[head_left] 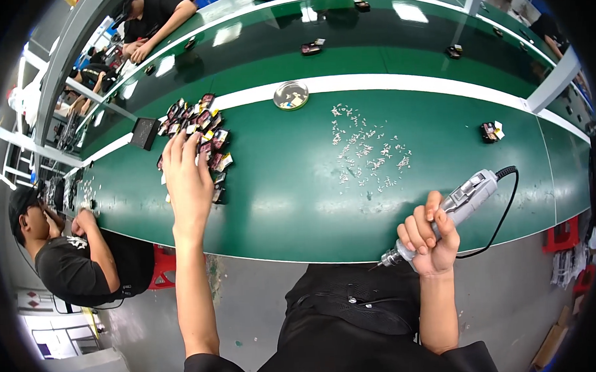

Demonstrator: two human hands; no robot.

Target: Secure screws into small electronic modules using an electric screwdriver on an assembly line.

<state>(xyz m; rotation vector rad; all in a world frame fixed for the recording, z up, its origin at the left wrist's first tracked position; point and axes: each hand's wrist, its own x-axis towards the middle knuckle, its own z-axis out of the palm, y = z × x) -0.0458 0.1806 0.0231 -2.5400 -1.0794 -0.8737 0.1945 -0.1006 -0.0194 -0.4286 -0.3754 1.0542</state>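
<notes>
The left hand (189, 173) reaches over the small black units (221, 139) around its fingertips, fingers extended; I cannot tell whether they pinch one. The units look light, stiff and boxy, probably best held by their sides. Right of that hand lie loose white bits (369, 151), likely fiddly. The right hand (430, 237) curls around a grey electric screwdriver (469, 196), seemingly rigid and fairly heavy, best gripped by its barrel.

Long, flat green table (279, 219) stretching from left to right. Long white strip (386, 82) running along its far side. Dark, shiny green belt (384, 33) lying past strip, bright white light patches (410, 13) shining on it. Smooth grey floor (250, 312) showing below. Red plastic stool (162, 268) standing at left. Pale grey metal post (557, 82) rising at right.
</notes>
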